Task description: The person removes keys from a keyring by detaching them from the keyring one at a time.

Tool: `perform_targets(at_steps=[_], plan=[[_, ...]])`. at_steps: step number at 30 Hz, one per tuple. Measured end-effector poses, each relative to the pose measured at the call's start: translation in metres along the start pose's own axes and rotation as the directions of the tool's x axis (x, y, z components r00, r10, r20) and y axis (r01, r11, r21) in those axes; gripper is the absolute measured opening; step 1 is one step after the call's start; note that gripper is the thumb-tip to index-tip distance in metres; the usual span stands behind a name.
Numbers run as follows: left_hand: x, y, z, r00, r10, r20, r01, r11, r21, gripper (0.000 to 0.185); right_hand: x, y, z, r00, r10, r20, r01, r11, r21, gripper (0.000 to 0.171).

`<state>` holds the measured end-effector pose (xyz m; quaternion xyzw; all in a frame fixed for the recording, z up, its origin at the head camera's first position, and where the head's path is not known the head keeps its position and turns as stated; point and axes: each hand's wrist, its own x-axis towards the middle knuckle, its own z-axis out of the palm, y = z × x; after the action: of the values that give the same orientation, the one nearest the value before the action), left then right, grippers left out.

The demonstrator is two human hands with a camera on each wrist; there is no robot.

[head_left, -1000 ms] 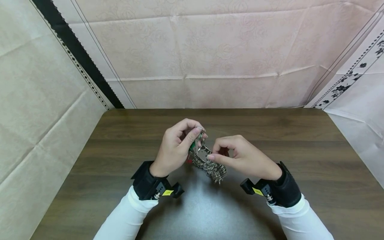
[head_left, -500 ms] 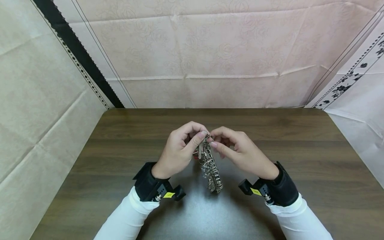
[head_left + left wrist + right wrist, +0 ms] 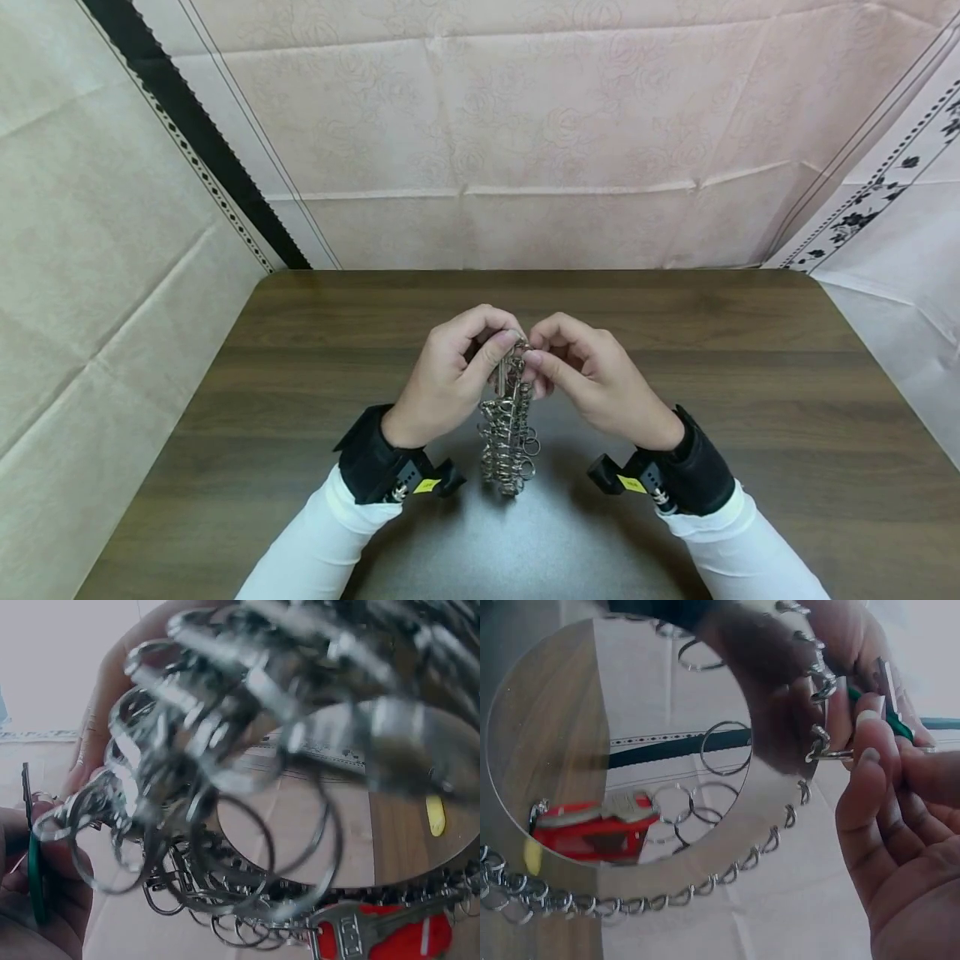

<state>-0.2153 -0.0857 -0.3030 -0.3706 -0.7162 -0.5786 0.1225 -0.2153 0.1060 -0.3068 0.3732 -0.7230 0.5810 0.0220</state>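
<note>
A large metal key hoop [image 3: 630, 889], strung with many small rings [image 3: 506, 454], hangs between the two hands above the table. In the head view my left hand [image 3: 457, 367] pinches the top of the bundle with thumb and fingers. A green-headed key [image 3: 35, 877] shows between the fingers in both wrist views. My right hand [image 3: 592, 375] pinches a small metal part at the upper right of the bundle, its fingertips close to the left hand's. A metal key beside a red piece [image 3: 592, 832] hangs at the hoop. Exactly which ring the fingertips grip is hidden.
Below lies the brown wooden table [image 3: 337, 333]. Patterned pale cloth [image 3: 562, 150] stands behind it and at both sides. A small yellow piece [image 3: 532, 856] shows near the hoop; its kind is unclear. Each wrist wears a black camera band [image 3: 375, 458].
The right hand has moved left and up to the top of the bundle, beside the left fingertips. The bundle has swung from lying slanted to the right to hanging nearly straight toward the camera wearer.
</note>
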Motion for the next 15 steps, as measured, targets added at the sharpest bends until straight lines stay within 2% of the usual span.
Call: perform_targets(at_steps=[6,10,15], plan=[[0.0005,-0.0026,-0.0016,1.0,0.018,-0.02,-0.017,0.998,0.055,0.006,-0.0008,0.0,0.0004,0.999,-0.013,-0.044,0.013,1.0,0.008,0.006],[0.0011,-0.0034,-0.003,1.0,-0.011,-0.005,0.011,0.997,0.072,0.003,-0.0023,-0.0023,-0.0005,0.998,0.003,-0.056,-0.001,0.999,0.039,0.007],[0.0007,-0.0028,-0.0058,0.996,-0.071,0.049,0.067,0.994,0.09,0.004,-0.0033,-0.0066,-0.0012,0.998,0.028,-0.055,-0.027,0.999,0.019,0.006]])
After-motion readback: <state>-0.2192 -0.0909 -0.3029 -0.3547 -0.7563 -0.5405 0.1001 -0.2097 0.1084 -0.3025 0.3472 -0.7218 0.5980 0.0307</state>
